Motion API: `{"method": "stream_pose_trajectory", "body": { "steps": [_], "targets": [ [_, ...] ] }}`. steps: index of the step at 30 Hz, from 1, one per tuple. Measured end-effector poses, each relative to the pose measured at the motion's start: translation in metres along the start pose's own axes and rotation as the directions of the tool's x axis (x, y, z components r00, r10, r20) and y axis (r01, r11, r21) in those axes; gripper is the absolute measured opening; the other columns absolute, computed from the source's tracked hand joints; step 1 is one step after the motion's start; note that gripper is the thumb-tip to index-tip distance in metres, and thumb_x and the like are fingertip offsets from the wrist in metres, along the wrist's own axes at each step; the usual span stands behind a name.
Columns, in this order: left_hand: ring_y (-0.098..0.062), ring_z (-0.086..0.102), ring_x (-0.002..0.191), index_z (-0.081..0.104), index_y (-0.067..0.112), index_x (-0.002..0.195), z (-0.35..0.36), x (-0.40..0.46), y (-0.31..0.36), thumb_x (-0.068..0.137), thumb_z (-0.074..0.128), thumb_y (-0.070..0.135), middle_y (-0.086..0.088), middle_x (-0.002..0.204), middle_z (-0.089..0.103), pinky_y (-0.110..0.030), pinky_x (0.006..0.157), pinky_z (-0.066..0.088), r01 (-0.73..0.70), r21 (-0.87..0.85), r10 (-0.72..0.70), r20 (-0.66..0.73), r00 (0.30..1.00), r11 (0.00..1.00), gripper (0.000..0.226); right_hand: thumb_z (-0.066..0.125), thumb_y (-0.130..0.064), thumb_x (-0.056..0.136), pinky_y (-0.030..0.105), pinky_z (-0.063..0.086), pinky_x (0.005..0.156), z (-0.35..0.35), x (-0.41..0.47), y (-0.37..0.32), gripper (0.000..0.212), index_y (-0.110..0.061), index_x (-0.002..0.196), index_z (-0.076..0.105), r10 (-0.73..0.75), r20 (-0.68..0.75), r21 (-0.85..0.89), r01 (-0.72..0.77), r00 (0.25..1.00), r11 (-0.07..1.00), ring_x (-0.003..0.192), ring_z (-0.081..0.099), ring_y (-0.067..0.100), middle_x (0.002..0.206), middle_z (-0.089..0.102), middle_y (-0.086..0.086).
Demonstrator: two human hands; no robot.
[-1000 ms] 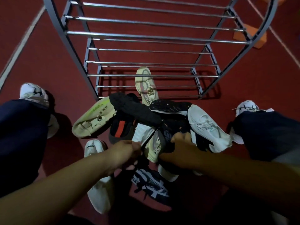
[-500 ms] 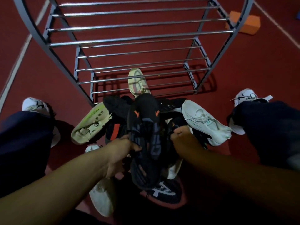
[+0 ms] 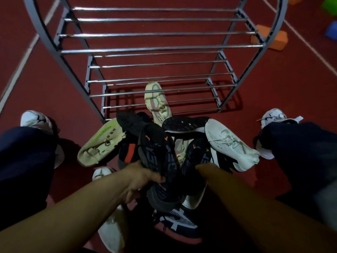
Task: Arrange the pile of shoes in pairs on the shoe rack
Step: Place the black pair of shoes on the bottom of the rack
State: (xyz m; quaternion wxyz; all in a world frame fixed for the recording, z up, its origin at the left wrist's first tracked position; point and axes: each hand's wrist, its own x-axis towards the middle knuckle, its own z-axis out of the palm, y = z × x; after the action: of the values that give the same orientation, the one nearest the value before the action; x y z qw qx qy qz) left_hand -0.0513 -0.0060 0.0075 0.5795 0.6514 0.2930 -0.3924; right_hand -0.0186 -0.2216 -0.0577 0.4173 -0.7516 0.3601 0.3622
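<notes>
Rack (image 3: 160, 49) at twelve o'clock bare, pile (image 3: 182, 136) unsorted; left hand (image 3: 140, 178) grips one black shoe (image 3: 156, 161), right hand (image 3: 200, 168) grips its mate (image 3: 197, 154).

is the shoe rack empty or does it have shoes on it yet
Empty. Every bar of the shoe rack is bare; the shoes still lie piled on the floor before it.

The rack (image 3: 155, 50) stands far of the pile (image 3: 164, 143), its bars bare, so every tier is open from the near side. One pale sole (image 3: 157, 101) reaches under the lowest bars. Knees flank the pile left (image 3: 25, 161) and right (image 3: 299, 152). The red floor (image 3: 273, 92) beside the rack lies open; an orange block (image 3: 271, 40) sits far right.
</notes>
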Motion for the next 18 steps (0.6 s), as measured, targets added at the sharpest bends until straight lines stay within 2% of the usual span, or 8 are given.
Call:
{"method": "stream_pose_trajectory", "body": {
  "steps": [3,5,7,9,13,15,17,18],
  "targets": [
    [-0.031,0.066,0.107,0.064,0.009,0.123,-0.003,0.011,-0.009,0.032,0.085,0.017,-0.008,0.116,0.071,-0.046,0.097,0.052,-0.02,-0.037,0.019,-0.016,1.0,0.999,0.093,0.05,0.0,0.087,0.049,0.05,0.098,-0.001,-0.033,-0.017,0.038,0.006,0.124,0.056,0.073,0.068,0.141,-0.082,0.995,0.987,0.108,0.061,0.044,0.121,0.061,0.029],
    [-0.033,0.07,0.095,0.067,0.004,0.114,-0.005,0.005,-0.004,0.033,0.078,0.018,-0.014,0.106,0.073,-0.046,0.09,0.056,-0.005,-0.171,-0.001,-0.038,0.999,0.985,0.082,0.051,-0.001,0.086,0.044,0.056,0.08,-0.004,-0.067,-0.025,0.026,0.004,0.109,0.061,0.047,0.132,0.161,-0.068,0.99,0.985,0.084,0.066,0.039,0.097,0.067,0.025],
    [-0.028,0.068,0.085,0.069,0.003,0.1,-0.009,-0.009,0.005,0.055,0.072,0.013,-0.015,0.095,0.074,-0.033,0.077,0.056,-0.009,-0.265,0.0,-0.034,0.999,0.964,0.046,0.053,-0.003,0.089,0.033,0.054,0.058,-0.016,-0.096,-0.028,0.014,0.002,0.098,0.063,-0.021,0.146,0.166,-0.004,0.989,0.986,0.062,0.065,0.031,0.074,0.067,0.019],
    [-0.026,0.061,0.078,0.069,0.009,0.086,-0.017,-0.021,0.011,0.069,0.064,0.013,-0.009,0.082,0.07,-0.03,0.069,0.047,-0.018,-0.303,0.021,0.007,1.0,0.953,0.018,0.058,-0.007,0.089,0.027,0.05,0.05,-0.031,-0.123,-0.03,0.014,0.004,0.092,0.065,-0.095,0.131,0.188,0.069,0.987,0.98,0.048,0.065,0.028,0.062,0.069,0.017],
    [-0.029,0.067,0.094,0.076,0.011,0.098,-0.038,-0.036,0.02,0.061,0.067,0.018,-0.011,0.098,0.077,-0.037,0.087,0.049,-0.097,-0.333,0.121,0.053,0.991,0.938,0.039,0.062,-0.008,0.088,0.027,0.055,0.046,-0.049,-0.152,-0.056,0.014,0.003,0.083,0.068,-0.207,0.069,0.299,0.178,0.976,0.937,0.043,0.068,0.027,0.058,0.072,0.018],
    [-0.027,0.072,0.093,0.073,0.011,0.104,-0.046,-0.04,0.026,0.069,0.062,0.014,-0.009,0.098,0.077,-0.038,0.087,0.056,-0.16,-0.321,0.181,0.034,0.983,0.933,0.037,0.061,-0.009,0.089,0.038,0.061,0.063,-0.052,-0.156,-0.079,0.014,0.003,0.09,0.069,-0.262,0.07,0.373,0.219,0.962,0.902,0.062,0.072,0.031,0.069,0.075,0.019],
    [-0.021,0.072,0.071,0.071,0.012,0.097,-0.051,-0.046,0.034,0.079,0.054,0.009,-0.008,0.083,0.077,-0.028,0.062,0.057,-0.216,-0.361,0.239,0.019,0.971,0.907,0.026,0.063,-0.012,0.089,0.053,0.055,0.088,-0.052,-0.148,-0.105,0.02,0.0,0.103,0.069,-0.308,0.065,0.429,0.252,0.949,0.867,0.086,0.072,0.037,0.089,0.076,0.022],
    [-0.022,0.069,0.065,0.071,0.013,0.091,-0.053,-0.047,0.039,0.08,0.051,0.008,-0.008,0.078,0.075,-0.027,0.058,0.053,-0.235,-0.395,0.26,0.009,0.966,0.888,0.024,0.064,-0.014,0.088,0.055,0.052,0.094,-0.052,-0.14,-0.115,0.023,0.0,0.106,0.069,-0.32,0.061,0.44,0.263,0.945,0.859,0.094,0.071,0.038,0.097,0.075,0.022]
  ]
}}
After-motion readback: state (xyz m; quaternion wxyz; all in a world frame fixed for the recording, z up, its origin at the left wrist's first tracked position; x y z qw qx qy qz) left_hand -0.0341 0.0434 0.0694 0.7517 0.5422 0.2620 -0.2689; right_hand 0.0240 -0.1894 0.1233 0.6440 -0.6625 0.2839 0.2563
